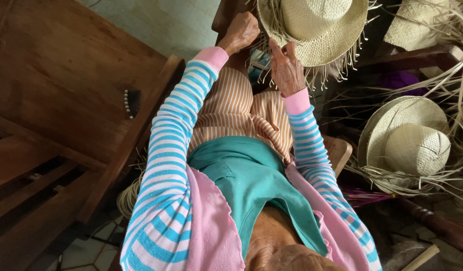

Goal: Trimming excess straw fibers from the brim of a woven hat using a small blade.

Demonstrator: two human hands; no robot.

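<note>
A pale woven straw hat (314, 27) with loose fringe strands along its brim sits in front of me, over my lap. My left hand (240, 32) grips its brim at the left edge, fingers curled closed. At the lower edge, my right hand (286, 69) pinches the fringe strands with fingers bent. Both arms wear blue-and-white striped sleeves with pink cuffs.
A finished straw hat (407, 140) lies to the right among loose straw strands (442, 85). Another woven piece (414, 25) is at the top right. A brown wooden bench (65, 90) with a dark beaded hair clip (131, 103) stands on the left.
</note>
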